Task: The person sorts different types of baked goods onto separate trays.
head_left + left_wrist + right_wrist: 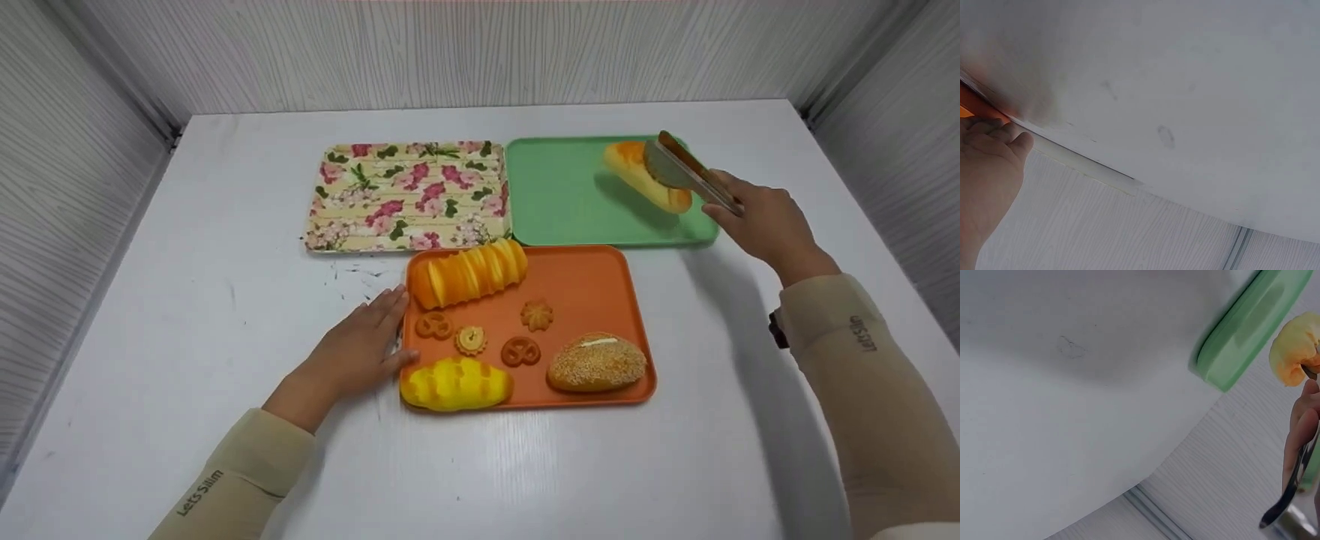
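Observation:
My right hand (765,221) grips a pair of tongs (694,176), whose ends pinch a long golden bread roll (634,172). The roll hangs tilted over the right part of the green tray (555,191), with its shadow on the tray below. In the right wrist view, the same roll (1292,346) shows beyond the fingers, and the tongs' metal end sticks out behind the hand. My left hand (349,349) rests with straight fingers against the left rim of the orange tray (585,285). The left wrist view shows these fingers at the orange rim too.
On the orange tray lie a sliced orange loaf (472,274), a yellow bread (457,384), a seeded bun (598,364) and several small cookies (520,351). A flowered tray (409,195) stands left of the green one. Pale wood-grain walls (480,52) enclose the white table (225,300).

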The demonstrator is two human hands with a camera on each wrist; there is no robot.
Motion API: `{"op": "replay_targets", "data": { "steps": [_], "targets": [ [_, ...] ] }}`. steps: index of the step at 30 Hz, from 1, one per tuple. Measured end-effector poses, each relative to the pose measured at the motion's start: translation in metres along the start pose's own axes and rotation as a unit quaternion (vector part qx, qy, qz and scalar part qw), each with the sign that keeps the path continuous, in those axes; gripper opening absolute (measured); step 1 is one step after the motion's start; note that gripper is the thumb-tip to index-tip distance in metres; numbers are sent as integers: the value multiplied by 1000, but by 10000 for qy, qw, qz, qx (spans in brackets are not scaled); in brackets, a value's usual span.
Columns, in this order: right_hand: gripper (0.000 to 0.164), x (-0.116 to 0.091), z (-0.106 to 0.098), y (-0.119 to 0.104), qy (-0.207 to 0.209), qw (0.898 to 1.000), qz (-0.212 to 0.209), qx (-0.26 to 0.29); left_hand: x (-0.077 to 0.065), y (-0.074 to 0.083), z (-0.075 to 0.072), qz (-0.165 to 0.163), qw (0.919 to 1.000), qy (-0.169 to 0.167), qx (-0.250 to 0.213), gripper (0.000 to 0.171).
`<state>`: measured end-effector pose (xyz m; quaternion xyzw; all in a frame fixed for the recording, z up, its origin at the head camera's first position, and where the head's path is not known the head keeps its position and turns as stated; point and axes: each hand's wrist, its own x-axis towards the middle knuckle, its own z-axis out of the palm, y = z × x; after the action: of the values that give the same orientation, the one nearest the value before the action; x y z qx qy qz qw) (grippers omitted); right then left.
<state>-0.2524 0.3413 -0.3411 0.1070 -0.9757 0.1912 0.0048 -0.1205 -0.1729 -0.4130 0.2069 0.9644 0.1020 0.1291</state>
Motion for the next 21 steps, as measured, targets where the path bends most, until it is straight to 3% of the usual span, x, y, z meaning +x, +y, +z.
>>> {"op": "replay_targets", "data": {
  "steps": [21],
  "targets": [
    [63,33,13,17,-181,9986,454,-191,0,0,1,-30,10000,9,-70,85]
  ]
}}
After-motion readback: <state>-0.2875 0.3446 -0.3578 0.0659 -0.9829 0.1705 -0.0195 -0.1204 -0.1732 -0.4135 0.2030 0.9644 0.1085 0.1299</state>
